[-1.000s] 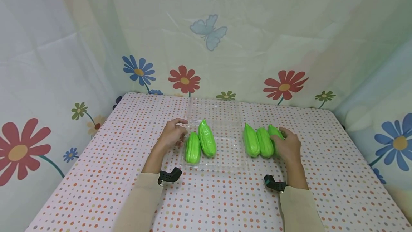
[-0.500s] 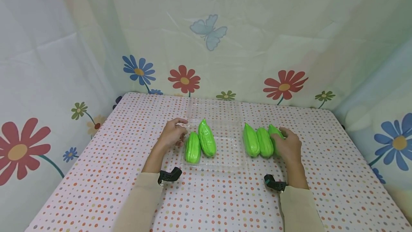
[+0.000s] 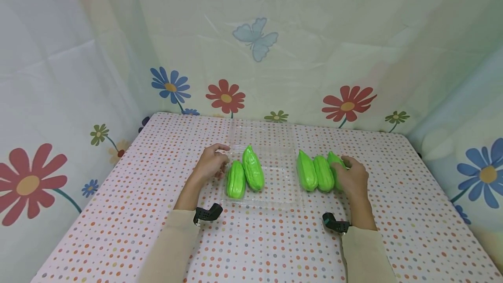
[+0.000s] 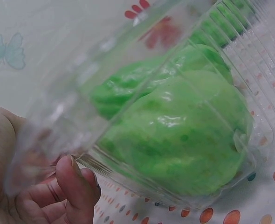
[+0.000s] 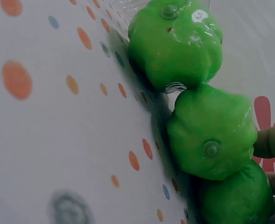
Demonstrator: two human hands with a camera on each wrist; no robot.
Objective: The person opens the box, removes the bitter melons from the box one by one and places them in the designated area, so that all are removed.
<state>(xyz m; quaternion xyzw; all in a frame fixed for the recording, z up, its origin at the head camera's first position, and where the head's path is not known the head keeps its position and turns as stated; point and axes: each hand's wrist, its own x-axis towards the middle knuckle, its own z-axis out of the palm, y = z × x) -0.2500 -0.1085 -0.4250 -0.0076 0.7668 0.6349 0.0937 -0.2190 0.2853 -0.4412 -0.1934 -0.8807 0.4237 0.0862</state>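
A clear plastic clamshell box (image 3: pixel 275 204) stands with its lid folded back; two bright green bitter melons (image 3: pixel 235 180) lie in its left half. My left hand (image 3: pixel 211 163) is at its left wall, and in the left wrist view my thumb and fingers (image 4: pixel 74 186) pinch the plastic rim. Three more bitter melons (image 3: pixel 306 171) lie side by side right of the box. My right hand (image 3: pixel 351 176) holds the rightmost bitter melon (image 3: pixel 335 159), thumb on its left side and fingers beyond it. My palm hides much of it, but its end (image 5: pixel 237 200) shows in the right wrist view.
A white tablecloth with coloured dots (image 3: pixel 251 248) covers the table. Flower-printed curtains (image 3: pixel 298 69) rise behind it and at both sides. The transparent lid (image 3: pixel 261 132) lies toward the back curtain.
Both hands stay where they were, and the bitter melons and box have not moved. The head view has shifted very slightly.
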